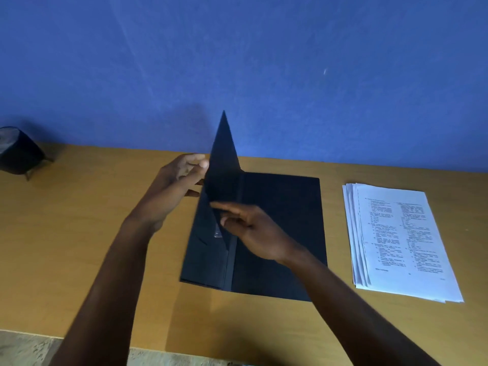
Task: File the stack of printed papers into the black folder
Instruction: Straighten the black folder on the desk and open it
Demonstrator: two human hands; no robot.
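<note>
The black folder [280,228] lies on the wooden table in the middle of the view. Its cover [223,165] stands lifted, nearly upright, above the left side. My left hand [174,186] holds that cover at its left edge, fingers pinched on it. My right hand [253,231] rests on the folder near the spine, fingers stretched toward the cover's lower edge and touching it. A small clear clip or tab [217,232] shows inside the folder under the cover. The stack of printed papers [398,241] lies flat to the right of the folder, slightly fanned, apart from it.
A dark round object on small legs [19,151] sits at the table's far left. The blue wall [237,62] runs right behind the table. The table's front edge [158,347] is near me, with pale floor below it.
</note>
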